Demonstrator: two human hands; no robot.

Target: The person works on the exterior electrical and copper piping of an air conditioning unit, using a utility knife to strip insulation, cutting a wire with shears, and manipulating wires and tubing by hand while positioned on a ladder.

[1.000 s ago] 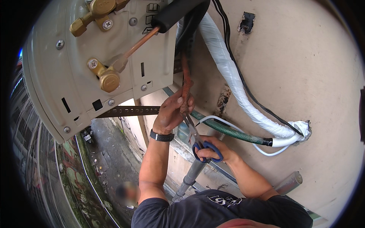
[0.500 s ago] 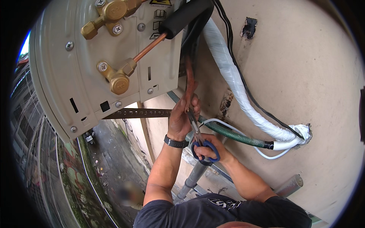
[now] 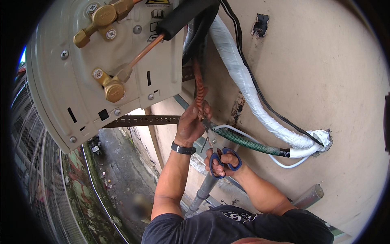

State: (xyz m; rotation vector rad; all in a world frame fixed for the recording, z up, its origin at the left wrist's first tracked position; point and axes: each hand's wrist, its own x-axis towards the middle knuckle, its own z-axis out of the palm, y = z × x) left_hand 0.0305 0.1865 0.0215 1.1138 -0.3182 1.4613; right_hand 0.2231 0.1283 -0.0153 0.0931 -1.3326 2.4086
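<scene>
My left hand [image 3: 190, 127] is closed around the lower end of an orange-brown corrugated tube [image 3: 200, 95] that hangs beside the outdoor unit. Just below and to the right, my right hand [image 3: 224, 163] has its fingers through the blue handles of a pair of scissors [image 3: 218, 143]. The handles stand apart. The blades point up at the tube's lower end, beside my left fingers; whether they touch it I cannot tell. A thin dark strand hangs next to the blades. A green braided hose [image 3: 252, 142] runs behind them to the right.
The beige outdoor unit [image 3: 134, 81] fills the upper left, with brass valves [image 3: 114, 90] and a copper pipe [image 3: 147, 51] in black insulation. A white-wrapped pipe bundle [image 3: 243, 77] enters the wall at right. A perforated metal bracket [image 3: 142, 120] sticks out over the street far below.
The scissors' handles have spread wider, and my right hand has shifted slightly right and down. The unit and pipes sit a little further left in view. My left hand keeps its hold.
</scene>
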